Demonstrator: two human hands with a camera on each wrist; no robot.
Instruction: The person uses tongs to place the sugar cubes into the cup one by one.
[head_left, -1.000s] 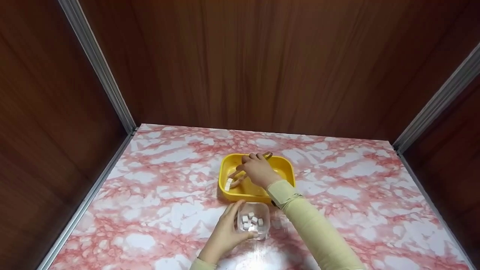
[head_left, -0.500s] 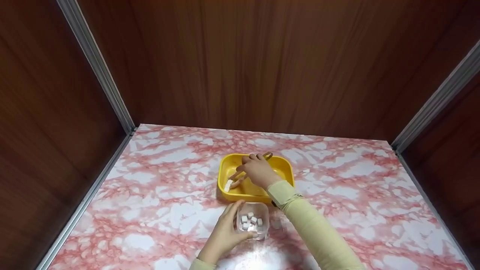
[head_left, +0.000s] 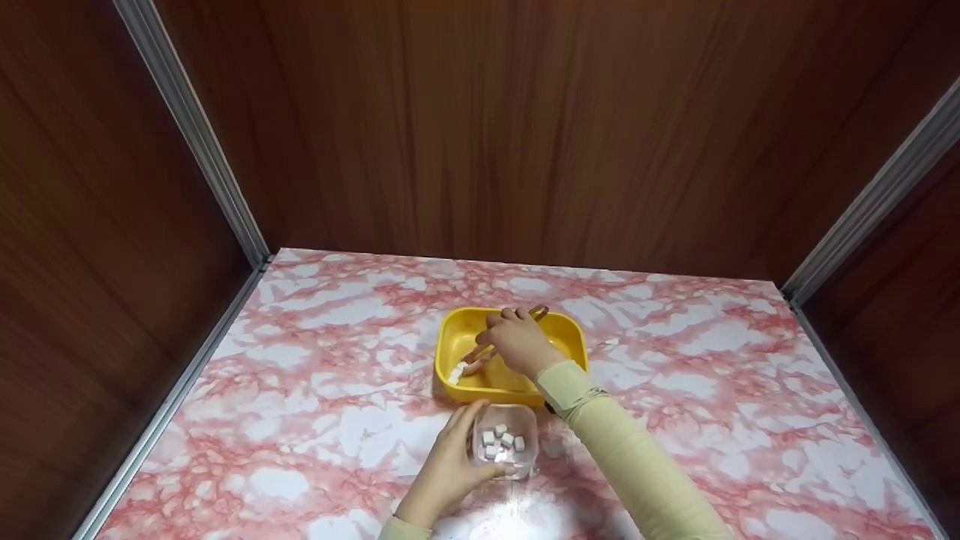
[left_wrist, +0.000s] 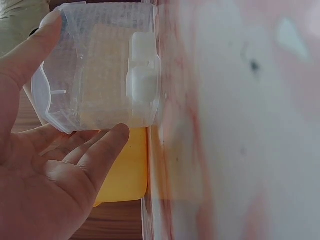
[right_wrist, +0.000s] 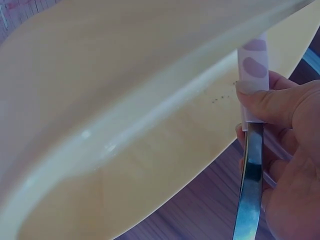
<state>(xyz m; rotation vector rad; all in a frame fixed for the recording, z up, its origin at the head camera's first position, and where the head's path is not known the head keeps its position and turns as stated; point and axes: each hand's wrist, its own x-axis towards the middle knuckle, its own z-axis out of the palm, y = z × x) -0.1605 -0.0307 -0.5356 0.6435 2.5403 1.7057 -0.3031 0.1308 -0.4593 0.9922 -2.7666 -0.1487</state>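
Note:
My left hand (head_left: pixel 450 469) holds a small clear plastic container (head_left: pixel 517 415), thumb on the near side and fingers along its left. Several white cubes (head_left: pixel 507 440) lie inside it; in the left wrist view, cubes (left_wrist: pixel 144 75) show through the wall of the tub (left_wrist: pixel 102 65). Over the yellow box (head_left: pixel 517 379), my right hand (head_left: pixel 519 341) grips a pair of tongs (head_left: pixel 541 311). Their tips reach down to a few white cubes (head_left: pixel 456 373) at the box's left side. In the right wrist view, thumb and fingers pinch the tongs' spotted grip (right_wrist: pixel 255 67) beside their bent metal band (right_wrist: pixel 250 185).
The yellow box stands just behind the clear container on a red-and-white marbled tabletop (head_left: pixel 337 360). Dark wood panels (head_left: pixel 480 135) enclose the back and sides, with metal strips (head_left: pixel 199 127) at the corners. A small white bit (head_left: pixel 612 342) lies right of the box.
The tong arms have drawn closer together, and their tips have shifted slightly at the cubes in the yellow box. The cubes there have moved a little. My left hand and the clear container stay put.

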